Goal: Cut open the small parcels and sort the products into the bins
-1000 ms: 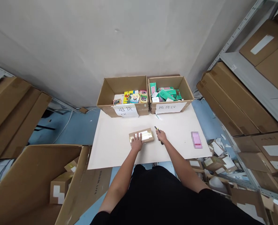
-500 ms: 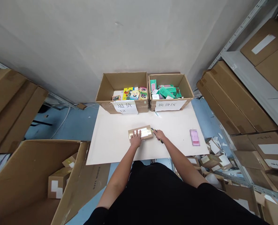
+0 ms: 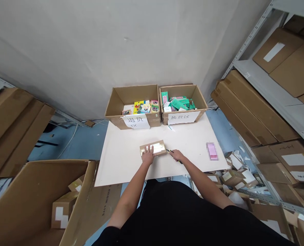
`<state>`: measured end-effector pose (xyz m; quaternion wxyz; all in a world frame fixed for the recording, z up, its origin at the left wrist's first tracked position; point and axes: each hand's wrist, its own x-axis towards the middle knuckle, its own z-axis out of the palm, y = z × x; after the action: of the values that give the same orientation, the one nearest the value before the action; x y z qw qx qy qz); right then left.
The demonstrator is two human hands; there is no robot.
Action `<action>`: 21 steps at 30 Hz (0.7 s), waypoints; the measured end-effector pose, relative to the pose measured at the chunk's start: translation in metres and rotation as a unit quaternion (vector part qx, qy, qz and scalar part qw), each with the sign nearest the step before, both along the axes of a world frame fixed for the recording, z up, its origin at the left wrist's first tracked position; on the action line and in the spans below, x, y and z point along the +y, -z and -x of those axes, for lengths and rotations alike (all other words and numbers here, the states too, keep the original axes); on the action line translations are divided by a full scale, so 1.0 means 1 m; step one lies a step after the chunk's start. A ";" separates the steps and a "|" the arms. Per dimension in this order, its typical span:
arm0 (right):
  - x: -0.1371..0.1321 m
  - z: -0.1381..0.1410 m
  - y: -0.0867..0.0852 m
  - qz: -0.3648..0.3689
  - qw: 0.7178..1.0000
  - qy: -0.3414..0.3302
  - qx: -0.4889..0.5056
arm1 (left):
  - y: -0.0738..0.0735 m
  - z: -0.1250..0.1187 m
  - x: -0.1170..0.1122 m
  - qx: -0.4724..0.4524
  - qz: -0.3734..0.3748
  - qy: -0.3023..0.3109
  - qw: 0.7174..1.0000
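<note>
A small brown cardboard box (image 3: 160, 147) with a white label and shiny tape lies flat on the white table (image 3: 121, 167). My left hand (image 3: 148, 155) rests on its left part, fingers spread over the top. At the box's right end, my right hand (image 3: 176, 155) is closed round a black and yellow utility knife (image 3: 170, 151). The knife's tip points at the box's right edge; whether it touches the cardboard I cannot tell. Part of the handle sticks out below the hand.
Two open cartons with paper signs stand at the back: the left carton (image 3: 153, 122) holds colourful packs, the right carton (image 3: 164, 119) green ones. A blurred pink item (image 3: 212, 151) lies at right. A large carton (image 3: 87, 191) stands left; shelves (image 3: 264, 73) with boxes flank the right.
The view has tilted up slightly. My right hand with the utility knife has shifted a little right and down relative to the box. My left hand stays on the box.
</note>
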<state>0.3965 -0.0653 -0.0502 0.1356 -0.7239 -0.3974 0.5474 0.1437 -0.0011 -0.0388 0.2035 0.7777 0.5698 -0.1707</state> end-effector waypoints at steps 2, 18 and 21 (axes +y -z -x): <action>-0.010 -0.003 0.008 -0.006 0.998 0.066 0.012 | -0.005 0.000 0.007 0.003 -0.003 0.007 1.000; -0.009 -0.061 0.017 -0.084 0.957 0.239 -0.144 | -0.014 0.019 0.047 0.052 -0.014 0.009 0.999; 0.007 -0.035 0.004 -0.165 0.959 0.145 -0.176 | -0.018 0.013 0.052 0.074 0.006 -0.007 0.997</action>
<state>0.4315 -0.0586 -0.0546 0.2587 -0.8266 -0.3901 0.3123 0.1309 0.0511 -0.0209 0.1666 0.7577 0.5875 -0.2300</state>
